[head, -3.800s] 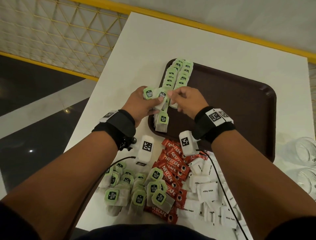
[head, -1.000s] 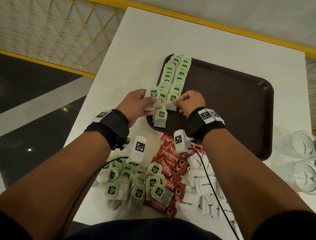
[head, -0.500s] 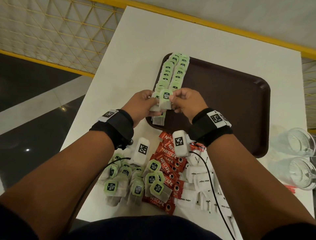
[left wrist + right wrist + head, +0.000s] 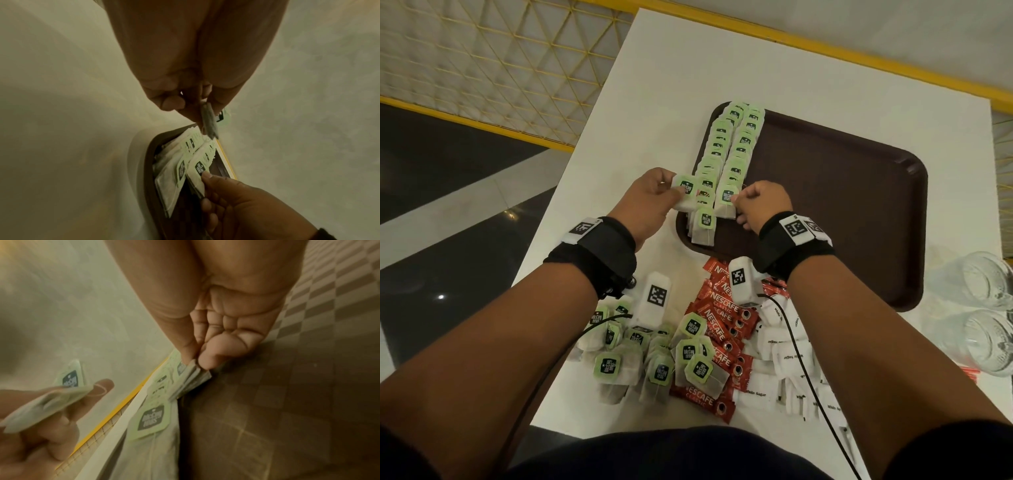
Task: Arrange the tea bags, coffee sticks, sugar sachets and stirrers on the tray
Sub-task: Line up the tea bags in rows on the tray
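Left hand (image 4: 649, 202) pinches one tea bag (image 4: 686, 197) just off the tray (image 4: 859, 205) edge; right hand (image 4: 762, 204) pinches the right row's (image 4: 743, 144) front bag (image 4: 726, 202). Bags likely light, soft, easily torn; best pinched by body, not string.

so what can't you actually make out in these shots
- Stirrers: none identifiable in any view.
- Loose tea bags, head view: number uncertain; they overlap and the left arm covers some.
- Sugar sachets, head view: the right arm hides part of the pile.
- Tray rows, wrist views: blurred and cut off.
- Glasses, head view: cut by the right edge.
- Right hand, head view: fingertips on its tea bag are hidden.
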### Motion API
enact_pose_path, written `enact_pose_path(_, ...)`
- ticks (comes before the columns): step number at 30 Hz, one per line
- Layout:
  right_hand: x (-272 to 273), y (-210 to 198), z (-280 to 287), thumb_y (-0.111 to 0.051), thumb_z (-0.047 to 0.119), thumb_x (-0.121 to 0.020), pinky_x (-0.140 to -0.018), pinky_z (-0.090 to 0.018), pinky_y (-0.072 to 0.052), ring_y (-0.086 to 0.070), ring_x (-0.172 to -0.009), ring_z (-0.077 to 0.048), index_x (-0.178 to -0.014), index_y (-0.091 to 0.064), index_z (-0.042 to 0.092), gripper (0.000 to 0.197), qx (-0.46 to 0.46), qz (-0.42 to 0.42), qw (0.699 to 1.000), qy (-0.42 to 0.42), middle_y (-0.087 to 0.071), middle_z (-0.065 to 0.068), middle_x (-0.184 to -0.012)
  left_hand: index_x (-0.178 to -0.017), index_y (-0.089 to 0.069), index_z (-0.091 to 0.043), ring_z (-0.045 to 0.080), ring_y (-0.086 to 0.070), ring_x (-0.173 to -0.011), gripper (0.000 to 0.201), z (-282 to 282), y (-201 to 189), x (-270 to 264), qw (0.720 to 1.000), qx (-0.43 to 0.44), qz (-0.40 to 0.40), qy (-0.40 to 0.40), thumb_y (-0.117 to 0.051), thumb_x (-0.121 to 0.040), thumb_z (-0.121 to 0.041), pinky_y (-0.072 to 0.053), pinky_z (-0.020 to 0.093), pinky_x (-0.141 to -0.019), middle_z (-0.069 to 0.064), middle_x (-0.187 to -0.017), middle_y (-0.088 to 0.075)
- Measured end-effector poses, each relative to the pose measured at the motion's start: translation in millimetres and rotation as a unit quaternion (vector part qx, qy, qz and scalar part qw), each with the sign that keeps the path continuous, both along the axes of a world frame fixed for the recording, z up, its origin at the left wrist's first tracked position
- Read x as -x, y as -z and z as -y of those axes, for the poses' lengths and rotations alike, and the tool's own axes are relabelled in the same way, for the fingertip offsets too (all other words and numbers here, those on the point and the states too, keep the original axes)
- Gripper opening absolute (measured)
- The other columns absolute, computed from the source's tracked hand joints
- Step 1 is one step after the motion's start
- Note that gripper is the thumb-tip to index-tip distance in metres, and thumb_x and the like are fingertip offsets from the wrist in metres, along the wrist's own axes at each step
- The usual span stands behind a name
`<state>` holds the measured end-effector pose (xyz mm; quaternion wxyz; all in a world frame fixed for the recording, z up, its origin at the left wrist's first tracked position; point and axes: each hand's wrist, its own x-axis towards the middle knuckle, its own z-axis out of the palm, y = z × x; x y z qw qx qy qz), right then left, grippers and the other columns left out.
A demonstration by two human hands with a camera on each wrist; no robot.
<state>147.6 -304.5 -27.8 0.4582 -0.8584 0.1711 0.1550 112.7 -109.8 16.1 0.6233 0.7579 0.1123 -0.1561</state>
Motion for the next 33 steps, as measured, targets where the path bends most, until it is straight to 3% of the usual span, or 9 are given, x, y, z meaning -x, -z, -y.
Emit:
enact_pose_path(3,1.6,-1.3,0.9,-0.067,0.031,-0.09,-0.073,-0.046,-0.06,-0.066,-0.062,-0.017,-0.078,-0.055,0.021,0.019,0.025,-0.002,1.0,0.005,-0.068,-0.003,-0.073,-0.092,-0.054,-0.018,0.01,-0.062,-0.082,0.007,-3.4,2.0,1.4,1.0,0.004,-0.005,0.013,-0.056,-0.098,-0.014,-0.049,0.024,-0.067,0.006,-0.103,-0.069)
enact_pose_path(5,2.5,-6.1,1.7,-0.067,0.035,-0.089,-0.075,-0.047,-0.059,-0.067,-0.069,-0.019,-0.079,-0.055,0.023,0.02,0.039,0.018,0.999,0.005,-0.068,-0.003,-0.078,-0.089,-0.055,-0.019,0.016,-0.064,-0.09,0.01,-3.5,2.5,2.7,1.0,0.011,-0.008,0.01,-0.059,-0.097,-0.014,-0.053,0.026,-0.07,0.013,-0.111,-0.069)
enact_pose_path(8,7.0,-21.5,0.0,-0.065,0.04,-0.09,-0.075,-0.039,-0.058,-0.065,-0.076,-0.018,-0.079,-0.06,0.025,0.019,0.006,0.054,0.998,-0.031,-0.068,-0.001,-0.086,-0.084,-0.055,-0.022,0.014,-0.062,-0.086,0.015,-0.3,2.8,3.6,1.0,-0.003,0.007,0.003,-0.064,-0.094,-0.015,-0.051,0.025,-0.066,0.011,-0.103,-0.068)
enact_pose_path(11,18.3,-38.7,-9.0,-0.067,0.032,-0.091,-0.059,-0.022,-0.051,-0.058,-0.065,-0.006,-0.087,-0.066,0.019,0.013,-0.103,0.038,0.991,-0.08,-0.067,0.002,-0.083,-0.088,-0.059,-0.022,0.007,-0.056,-0.072,0.012,6.0,2.7,3.5,1.0,-0.006,0.018,0.002,-0.068,-0.091,-0.015,-0.046,0.016,-0.056,-0.004,-0.083,-0.062)
enact_pose_path(14,24.9,-39.4,-15.1,-0.068,0.019,-0.091,-0.052,-0.015,-0.047,-0.058,-0.063,-0.006,-0.098,-0.066,0.008,0.013,-0.138,0.034,0.986,-0.091,-0.066,-0.004,-0.083,-0.1,-0.062,-0.016,0.008,-0.056,-0.073,0.011,12.7,1.8,3.5,1.0,-0.002,0.015,0.015,-0.069,-0.091,-0.016,-0.047,0.018,-0.058,-0.002,-0.085,-0.062)
enact_pose_path(19,28.2,-26.5,-4.9,-0.068,0.015,-0.09,-0.048,-0.016,-0.046,-0.056,-0.059,-0.008,-0.098,-0.066,0.006,0.012,-0.113,0.031,0.993,-0.025,-0.067,-0.012,-0.084,-0.11,-0.062,-0.015,0.013,-0.061,-0.089,0.017,12.2,3.7,4.4,1.0,-0.011,0.001,0.019,-0.064,-0.094,-0.02,-0.049,0.024,-0.066,0.007,-0.105,-0.064)
enact_pose_path(23,24.9,-12.4,8.4,-0.069,0.019,-0.09,-0.049,-0.018,-0.048,-0.057,-0.057,-0.007,-0.092,-0.063,0.014,0.008,-0.061,-0.009,0.998,0.003,-0.067,-0.006,-0.085,-0.104,-0.06,-0.017,0.01,-0.062,-0.088,0.009,2.3,4.6,6.6,1.0,-0.008,-0.015,0.003,-0.059,-0.096,-0.021,-0.05,0.028,-0.073,0.0,-0.098,-0.065)
enact_pose_path(29,13.4,-5.7,3.1,-0.071,0.03,-0.089,-0.051,-0.021,-0.044,-0.057,-0.054,-0.009,-0.093,-0.06,0.014,0.019,0.012,-0.015,1.0,-0.017,-0.068,-0.002,-0.08,-0.108,-0.061,-0.014,0.011,-0.064,-0.089,0.013,-11.3,0.5,9.1,1.0,-0.014,-0.018,-0.003,-0.056,-0.097,-0.02,-0.05,0.031,-0.078,-0.001,-0.098,-0.066)
enact_pose_path(33,12.6,-4.1,2.0,-0.07,0.038,-0.087,-0.069,-0.035,-0.056,-0.064,-0.063,-0.018,-0.087,-0.059,0.016,0.025,0.064,-0.013,0.997,-0.03,-0.071,-0.006,-0.082,-0.114,-0.061,-0.011,0.011,-0.065,-0.09,0.021,-20.2,-5.5,10.2,1.0,-0.02,-0.018,-0.005,-0.056,-0.096,-0.021,-0.052,0.031,-0.081,-0.002,-0.099,-0.067)
